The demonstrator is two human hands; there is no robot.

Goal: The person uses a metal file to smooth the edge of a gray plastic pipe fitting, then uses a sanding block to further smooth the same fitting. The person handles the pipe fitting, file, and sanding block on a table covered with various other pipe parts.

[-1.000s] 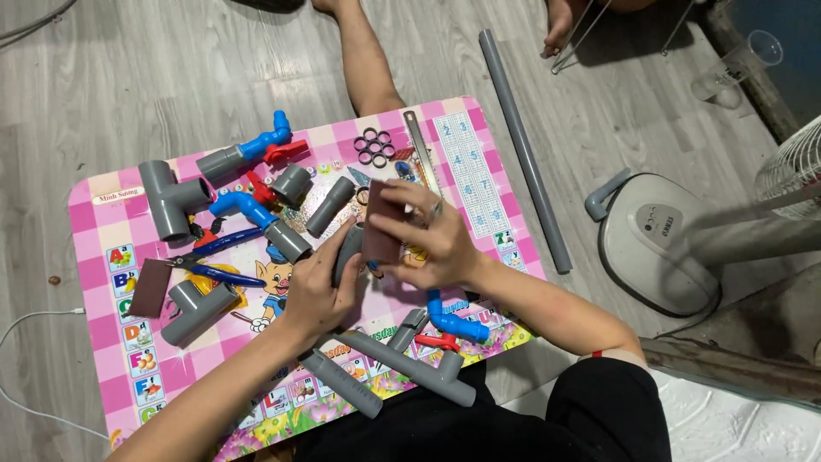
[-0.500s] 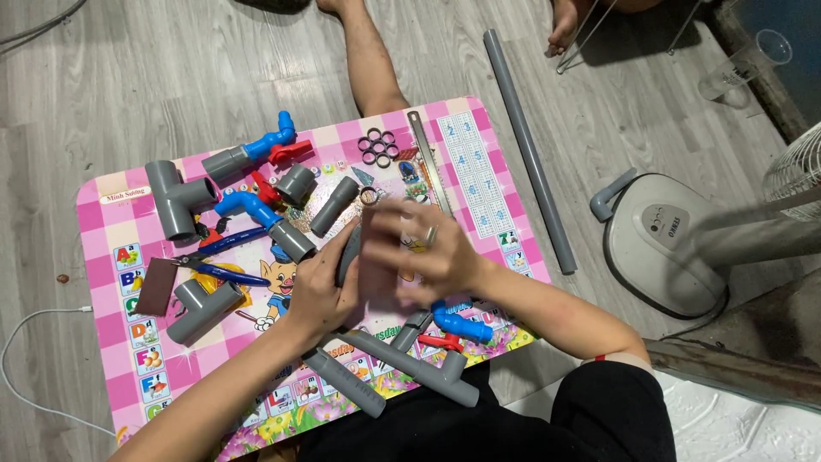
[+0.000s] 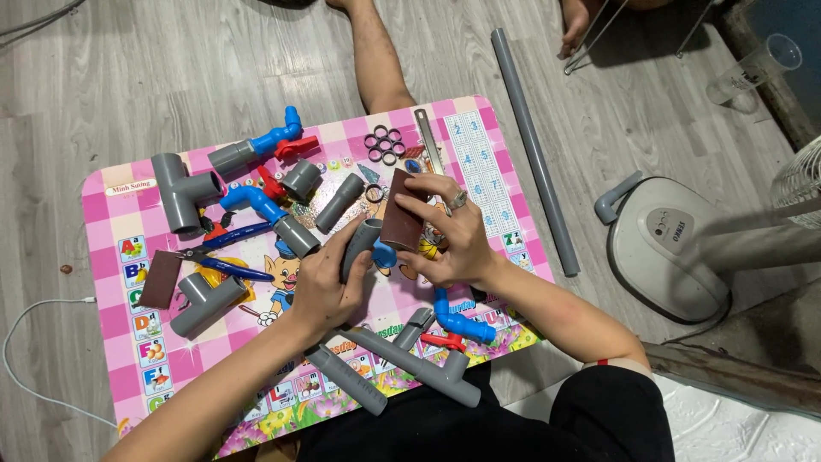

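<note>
My left hand [image 3: 323,287] grips a short grey pipe piece [image 3: 363,245] over the middle of a pink chequered tabletop [image 3: 505,184]. My right hand [image 3: 451,238], a ring on one finger, holds a brown sheet of sandpaper [image 3: 402,221] pressed against the upper end of that pipe. Both hands meet just above a blue fitting [image 3: 384,254] that is half hidden under them.
Grey tee fittings [image 3: 181,190], blue elbows [image 3: 457,322], red-handled valves [image 3: 297,147], black rings [image 3: 385,144], blue-handled pliers [image 3: 218,264] and a second sandpaper piece [image 3: 160,280] lie on the table. A long grey pipe [image 3: 530,145] and a white fan base [image 3: 671,248] are on the floor to the right. Another person's leg [image 3: 376,51] reaches the far edge.
The sandpaper in my right hand has shifted up along the pipe end; my left hand has kept its grip on the pipe. The camera view has shifted a little.
</note>
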